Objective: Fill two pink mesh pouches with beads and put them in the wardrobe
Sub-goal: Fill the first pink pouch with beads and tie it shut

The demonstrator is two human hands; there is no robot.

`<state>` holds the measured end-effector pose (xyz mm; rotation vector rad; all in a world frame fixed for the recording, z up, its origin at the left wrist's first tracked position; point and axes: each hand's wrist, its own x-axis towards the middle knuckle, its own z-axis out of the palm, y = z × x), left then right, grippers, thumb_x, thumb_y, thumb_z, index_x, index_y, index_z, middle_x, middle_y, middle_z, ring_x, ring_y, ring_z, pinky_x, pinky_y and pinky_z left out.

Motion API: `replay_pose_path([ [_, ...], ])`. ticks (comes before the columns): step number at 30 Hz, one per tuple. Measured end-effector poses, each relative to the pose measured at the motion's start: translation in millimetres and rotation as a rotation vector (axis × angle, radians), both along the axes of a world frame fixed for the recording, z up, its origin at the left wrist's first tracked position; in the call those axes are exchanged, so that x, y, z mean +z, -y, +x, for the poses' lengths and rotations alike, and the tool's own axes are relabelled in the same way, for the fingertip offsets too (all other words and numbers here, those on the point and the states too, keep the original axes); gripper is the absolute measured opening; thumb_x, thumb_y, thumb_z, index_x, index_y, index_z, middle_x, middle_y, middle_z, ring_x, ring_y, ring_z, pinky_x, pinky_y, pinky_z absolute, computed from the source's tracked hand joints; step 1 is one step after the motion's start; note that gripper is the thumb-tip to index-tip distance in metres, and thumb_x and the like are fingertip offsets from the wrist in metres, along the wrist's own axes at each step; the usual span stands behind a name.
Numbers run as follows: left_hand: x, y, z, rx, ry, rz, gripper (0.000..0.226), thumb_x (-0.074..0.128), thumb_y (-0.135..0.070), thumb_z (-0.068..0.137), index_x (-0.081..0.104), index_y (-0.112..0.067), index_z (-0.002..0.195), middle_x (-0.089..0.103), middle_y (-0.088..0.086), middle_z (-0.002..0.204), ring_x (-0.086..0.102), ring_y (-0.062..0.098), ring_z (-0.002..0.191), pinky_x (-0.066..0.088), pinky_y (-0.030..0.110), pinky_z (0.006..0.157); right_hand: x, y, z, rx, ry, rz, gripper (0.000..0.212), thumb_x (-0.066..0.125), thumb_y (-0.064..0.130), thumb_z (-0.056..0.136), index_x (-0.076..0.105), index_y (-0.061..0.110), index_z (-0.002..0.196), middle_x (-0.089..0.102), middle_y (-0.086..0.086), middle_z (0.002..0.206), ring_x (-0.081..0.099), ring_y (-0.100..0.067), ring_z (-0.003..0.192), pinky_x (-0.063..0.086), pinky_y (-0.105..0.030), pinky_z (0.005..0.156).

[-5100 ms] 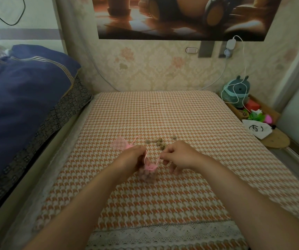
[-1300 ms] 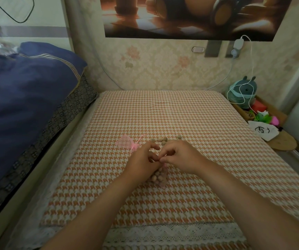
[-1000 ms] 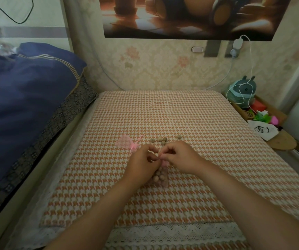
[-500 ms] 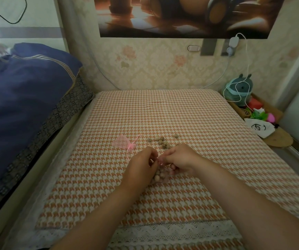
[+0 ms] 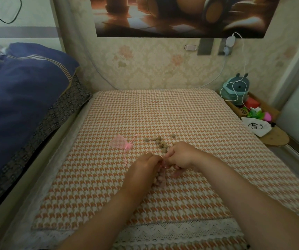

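Note:
A pink mesh pouch (image 5: 160, 178) bulging with tan beads hangs between my hands over the houndstooth mat (image 5: 163, 120). My left hand (image 5: 144, 168) pinches its top from the left and my right hand (image 5: 180, 156) pinches its drawstring from the right, fingertips almost touching. A second pink mesh pouch (image 5: 119, 143) lies flat and empty on the mat to the left, its ribbon trailing toward my left hand. Several loose tan beads (image 5: 160, 142) lie just beyond my right hand.
A blue duvet (image 5: 19, 98) is heaped along the left. At the right stands a small shelf with a teal toy (image 5: 236, 91) wound in white cable, a red box, a green and pink toy and a white bag (image 5: 256, 127). Wallpapered wall behind.
The beaded pouch has stayed between my hands. My fingers have closed in on its top and ribbon, with my hands pressing closer together. The empty pouch and loose beads have not moved.

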<state>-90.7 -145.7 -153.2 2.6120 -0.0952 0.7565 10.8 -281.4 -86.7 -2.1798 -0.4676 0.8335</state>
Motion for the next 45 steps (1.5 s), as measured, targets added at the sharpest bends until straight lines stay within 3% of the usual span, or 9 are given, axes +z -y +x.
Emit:
replay_pose_path([
  [9,3,0,2,0.016,-0.094,-0.057,0.015,0.055,-0.024,0.098,0.068,-0.017,0.096,0.06,-0.004,0.093,0.052,0.012,0.086,0.045,0.028,0.068,0,4,4,0.16,0.171,-0.063,0.016,0.077,0.012,0.09,0.082,0.02,0.076,0.074,0.0,0.081,0.076,-0.029,0.08,0.066,-0.042,0.07],
  [14,4,-1,4,0.066,-0.164,-0.206,0.016,0.052,-0.022,0.099,0.067,-0.019,0.095,0.056,-0.009,0.09,0.047,0.008,0.086,0.04,0.024,0.072,-3,4,4,0.14,0.229,-0.03,0.016,0.078,0.016,0.09,0.082,0.019,0.075,0.078,-0.002,0.084,0.076,-0.02,0.083,0.066,-0.038,0.067],
  [19,6,6,-1,0.09,-0.205,-0.344,0.017,0.052,-0.018,0.098,0.063,-0.022,0.087,0.059,-0.012,0.079,0.053,0.003,0.077,0.038,0.011,0.061,0,6,4,0.136,0.095,-0.031,0.016,0.071,0.013,0.095,0.078,0.013,0.081,0.074,0.001,0.071,0.069,-0.016,0.059,0.063,-0.031,0.063],
  [21,4,8,-4,0.105,-0.206,-0.406,0.014,0.053,-0.018,0.098,0.06,-0.026,0.09,0.062,-0.011,0.078,0.056,0.001,0.076,0.042,0.013,0.059,-2,7,4,0.112,-0.025,-0.033,0.015,0.067,0.01,0.098,0.077,0.002,0.091,0.067,0.001,0.06,0.062,-0.012,0.055,0.065,-0.038,0.068],
  [23,1,9,-7,0.12,-0.188,-0.428,0.012,0.055,-0.02,0.098,0.057,-0.03,0.093,0.063,-0.011,0.08,0.057,0.001,0.074,0.048,0.022,0.063,-4,8,5,0.089,-0.129,-0.024,0.018,0.063,0.008,0.101,0.073,-0.008,0.103,0.065,-0.009,0.069,0.06,-0.013,0.056,0.065,-0.044,0.073],
  [25,-3,11,-11,0.125,-0.154,-0.418,0.011,0.056,-0.021,0.097,0.057,-0.031,0.092,0.063,-0.012,0.081,0.057,0.001,0.076,0.049,0.025,0.065,-5,9,6,0.088,-0.178,-0.015,0.021,0.061,0.008,0.102,0.07,-0.01,0.107,0.064,-0.019,0.084,0.061,-0.014,0.059,0.065,-0.046,0.076],
  [28,-4,16,-15,0.117,-0.138,-0.373,0.011,0.053,-0.025,0.099,0.062,-0.031,0.096,0.063,-0.015,0.085,0.055,-0.001,0.081,0.044,0.014,0.066,-8,9,8,0.099,-0.241,0.014,0.02,0.059,0.008,0.103,0.071,-0.007,0.101,0.063,-0.025,0.094,0.061,-0.016,0.061,0.064,-0.048,0.08],
  [33,-4,14,-15,0.099,-0.104,-0.332,0.015,0.059,-0.033,0.096,0.071,-0.029,0.104,0.069,-0.016,0.09,0.059,-0.001,0.084,0.049,0.019,0.074,-11,11,9,0.072,-0.311,0.045,0.018,0.059,0.005,0.102,0.07,-0.002,0.09,0.066,-0.013,0.074,0.059,-0.015,0.056,0.065,-0.041,0.067],
  [45,-11,19,-24,0.182,-0.065,-0.156,0.015,0.049,-0.032,0.1,0.054,-0.021,0.092,0.061,-0.006,0.073,0.054,0.011,0.06,0.038,0.024,0.049,-10,9,9,0.069,-0.407,0.09,0.019,0.06,0.004,0.101,0.07,-0.008,0.111,0.071,-0.012,0.078,0.067,-0.016,0.062,0.065,-0.042,0.075],
])
